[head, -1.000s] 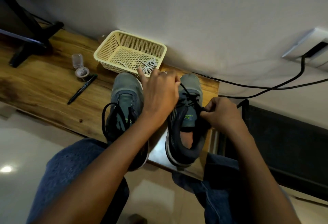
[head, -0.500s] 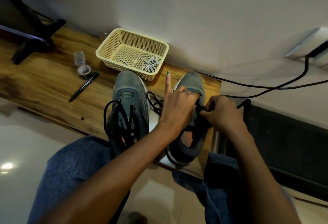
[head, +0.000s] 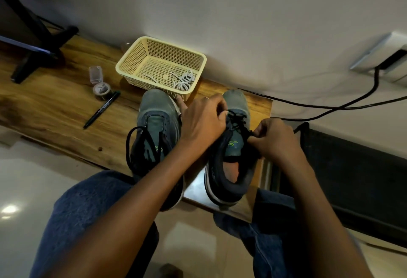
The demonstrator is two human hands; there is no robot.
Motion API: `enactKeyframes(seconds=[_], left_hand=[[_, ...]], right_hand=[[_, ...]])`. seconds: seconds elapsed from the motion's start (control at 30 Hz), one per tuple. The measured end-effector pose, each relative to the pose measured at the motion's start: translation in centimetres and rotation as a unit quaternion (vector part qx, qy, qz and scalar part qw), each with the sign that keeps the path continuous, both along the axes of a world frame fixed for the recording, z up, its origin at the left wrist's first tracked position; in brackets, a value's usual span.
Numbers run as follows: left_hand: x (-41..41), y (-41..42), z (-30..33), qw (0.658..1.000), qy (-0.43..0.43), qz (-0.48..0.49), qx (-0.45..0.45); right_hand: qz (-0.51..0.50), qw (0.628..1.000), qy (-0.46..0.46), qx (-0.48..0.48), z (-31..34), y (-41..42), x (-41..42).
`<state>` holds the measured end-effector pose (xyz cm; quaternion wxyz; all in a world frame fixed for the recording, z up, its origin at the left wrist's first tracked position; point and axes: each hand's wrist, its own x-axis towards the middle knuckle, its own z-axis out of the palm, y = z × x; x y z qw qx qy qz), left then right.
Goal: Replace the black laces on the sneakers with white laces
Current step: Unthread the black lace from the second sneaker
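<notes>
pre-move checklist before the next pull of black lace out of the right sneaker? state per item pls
1. Left hand grips the black lace near the toe-end eyelets of the right sneaker: ok.
2. Right hand pinches the lace at the sneaker's right side: ok.
3. Lace fully out of the right sneaker: not ok, it crosses the tongue.
4. Left sneaker unlaced: not ok, black lace loops hang on it.
5. White laces ready in the basket: ok.
6. Which eyelet the lace leaves next: cannot tell, the hands hide it.
</notes>
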<state>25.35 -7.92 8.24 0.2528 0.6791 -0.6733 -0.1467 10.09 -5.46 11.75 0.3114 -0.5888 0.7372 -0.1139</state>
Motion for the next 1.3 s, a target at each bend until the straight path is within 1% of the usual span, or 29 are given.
enactKeyframes(seconds=[0.07, 0.13, 0.17, 0.23, 0.33, 0.43, 0.5, 0.6, 0.77, 0.87, 0.97, 1.03, 1.1, 1.13, 1.2, 1.3], left_hand=[[-0.9, 0.5, -0.1, 0.998, -0.012, -0.059, 0.032], [-1.6, 0.8, -0.2, 0.991, -0.065, -0.109, 0.051], [-1.8, 0.9, -0.2, 0.987, -0.090, -0.122, 0.045], [-2.1, 1.2, -0.5, 0.986, -0.113, -0.119, 0.011], [-2.6, 1.7, -0.7, 0.989, -0.116, -0.084, -0.036], [-2.8, 2.0, -0.7, 0.987, -0.140, -0.060, -0.041], [-2.8, 1.9, -0.7, 0.990, -0.125, -0.056, -0.043], [-2.4, 1.6, -0.2, 0.998, -0.051, -0.026, -0.024], [-0.4, 0.1, 0.6, 0.996, 0.046, 0.076, -0.004], [0.2, 0.0, 0.4, 0.992, 0.060, 0.106, 0.019], [-0.2, 0.1, 0.2, 0.996, 0.030, 0.067, 0.054], [-0.6, 0.1, 0.3, 0.999, -0.004, -0.013, 0.052], [-1.2, 0.3, 0.4, 0.993, -0.055, -0.095, 0.043], [-1.6, 0.5, 0.2, 0.988, -0.088, -0.121, 0.039], [-2.1, 0.8, -0.3, 0.982, -0.131, -0.132, 0.028], [-2.5, 1.0, -0.2, 0.987, -0.130, -0.097, 0.000]], right_hand=[[0.004, 1.000, 0.004, -0.006, 0.0, 0.0, 0.0], [0.008, 1.000, 0.009, -0.009, 0.0, 0.0, 0.1], [0.009, 1.000, 0.013, -0.010, 0.0, 0.0, 0.1], [0.013, 1.000, 0.020, -0.010, 0.1, 0.0, 0.2], [0.016, 1.000, 0.023, -0.008, 0.1, 0.0, 0.3], [0.017, 1.000, 0.023, -0.001, 0.0, 0.0, 0.4], [0.015, 1.000, 0.017, 0.005, 0.1, 0.0, 0.4], [0.001, 1.000, 0.000, -0.001, 0.1, -0.1, 0.2], [-0.011, 1.000, -0.008, -0.006, 0.0, -0.2, 0.0], [-0.008, 1.000, -0.003, -0.004, 0.0, -0.2, 0.0], [0.000, 1.000, 0.006, -0.005, 0.0, -0.2, -0.2], [0.006, 1.000, 0.007, -0.003, 0.0, -0.2, -0.3], [0.013, 1.000, 0.009, -0.003, 0.0, -0.2, -0.3], [0.015, 1.000, 0.012, -0.004, 0.0, -0.2, -0.3], [0.018, 1.000, 0.014, -0.004, 0.0, -0.3, -0.2], [0.017, 1.000, 0.007, 0.002, -0.1, -0.3, -0.1]])
